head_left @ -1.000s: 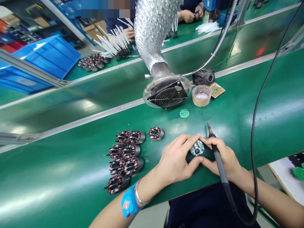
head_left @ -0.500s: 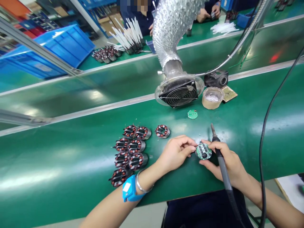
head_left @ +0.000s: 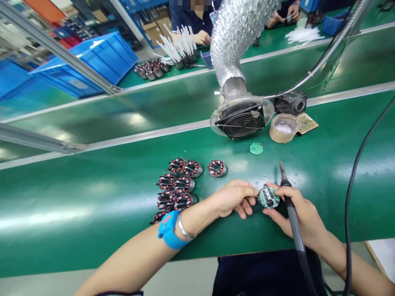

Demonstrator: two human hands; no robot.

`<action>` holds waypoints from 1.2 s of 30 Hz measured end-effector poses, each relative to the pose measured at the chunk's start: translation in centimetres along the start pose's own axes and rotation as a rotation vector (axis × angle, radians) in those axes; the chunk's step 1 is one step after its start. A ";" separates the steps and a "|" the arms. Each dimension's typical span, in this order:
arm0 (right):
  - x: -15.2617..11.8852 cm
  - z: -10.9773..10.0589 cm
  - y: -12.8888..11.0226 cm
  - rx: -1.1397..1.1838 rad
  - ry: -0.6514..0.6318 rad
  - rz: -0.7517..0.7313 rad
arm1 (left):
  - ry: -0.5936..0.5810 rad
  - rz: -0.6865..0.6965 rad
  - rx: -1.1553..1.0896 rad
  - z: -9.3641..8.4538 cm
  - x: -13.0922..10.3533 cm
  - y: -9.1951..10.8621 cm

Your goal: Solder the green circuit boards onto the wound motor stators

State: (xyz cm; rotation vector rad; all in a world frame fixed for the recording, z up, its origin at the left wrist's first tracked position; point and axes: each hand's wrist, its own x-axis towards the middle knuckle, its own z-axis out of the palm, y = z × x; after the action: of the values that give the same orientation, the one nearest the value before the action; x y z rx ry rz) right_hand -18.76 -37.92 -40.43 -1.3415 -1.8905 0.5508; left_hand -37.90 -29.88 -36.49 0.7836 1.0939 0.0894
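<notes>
A round green circuit board (head_left: pixel 269 197) with dark parts on its face is gripped at its edge by my right hand (head_left: pixel 300 211). The same hand carries a soldering iron (head_left: pixel 294 222), its tip pointing up and away. My left hand (head_left: pixel 237 198) pinches at the board's left edge with thumb and forefinger; whatever lies between them is too small to make out. Left of my hands stand several wound motor stators (head_left: pixel 184 185) in rows, partly behind my left forearm, and one stator (head_left: pixel 217 168) sits apart. Another green board (head_left: pixel 256 148) lies flat beyond my hands.
A fume hose with a fan (head_left: pixel 242 121) hangs over the table's far side. Beside it are a round tub (head_left: pixel 284 128), a small square tray (head_left: pixel 307 124) and a dark holder (head_left: pixel 290 103). A black cable (head_left: pixel 352 181) runs down the right. People work across the divider.
The view has shifted, so the table's things appear farther right. My left hand's lower fingers have spread and hang down, while thumb and forefinger stay at the board's edge. My right hand keeps its hold.
</notes>
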 end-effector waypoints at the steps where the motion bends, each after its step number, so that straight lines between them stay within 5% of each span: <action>1: 0.0 0.0 0.0 -0.002 -0.003 0.001 | 0.012 0.014 0.040 0.1 -0.1 0.0; 3: 0.1 -0.1 -0.1 0.001 -0.009 0.000 | 0.087 0.179 0.241 0.2 -0.2 -0.4; 7: 0.5 -0.3 -0.5 0.028 -0.028 -0.015 | 0.316 0.904 1.021 -0.3 0.0 -2.2; 10: 0.7 -0.4 -0.7 0.034 -0.032 -0.015 | 0.449 1.197 1.163 -0.6 0.5 -3.5; 16: 0.3 -0.3 -0.5 0.030 -0.030 0.013 | 0.585 0.948 0.669 1.2 -0.6 -4.6; 25: 0.2 0.1 -0.4 -0.018 -0.013 -0.020 | 0.428 0.896 0.313 3.4 -1.8 -6.9; 30: 0.0 0.2 -0.1 -0.026 0.002 -0.062 | 0.328 0.872 0.372 2.2 -2.1 -6.5; 36: -0.5 -1.3 -0.2 -0.008 0.067 -0.006 | 0.378 0.906 0.615 1.1 -2.4 -4.8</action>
State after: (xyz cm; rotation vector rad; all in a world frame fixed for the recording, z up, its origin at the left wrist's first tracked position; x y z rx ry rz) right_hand -17.78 -38.55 -39.59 -1.3426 -1.8441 0.4893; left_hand -39.67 -35.00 -37.31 1.8374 1.0434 0.7120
